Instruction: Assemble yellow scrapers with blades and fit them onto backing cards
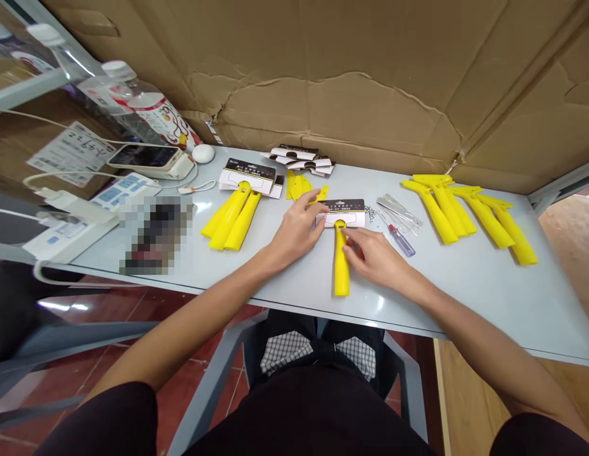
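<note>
In front of me lies a yellow scraper-like tool [342, 269], its top end tucked into a black-and-white header card [354, 217]. My left hand [297, 228] grips the card's left edge between thumb and fingers. My right hand [375, 253] is closed, with thumb and fingertips on the upper part of the yellow handle, just below the card. Just right of the card are a small pile of screws [370, 215], thin metal blades [399, 209] and a screwdriver [399, 239] with a clear purplish handle. Yellow flat pieces [299, 185] lie behind my left hand.
Carded yellow tools [232, 221] lie to the left, and uncarded yellow tools [484, 212] to the right. Folded cards [299, 157] are stacked at the back. A power strip [71, 234], phone [147, 156] and bottle [147, 104] occupy the left end. Cardboard [342, 88] walls the back.
</note>
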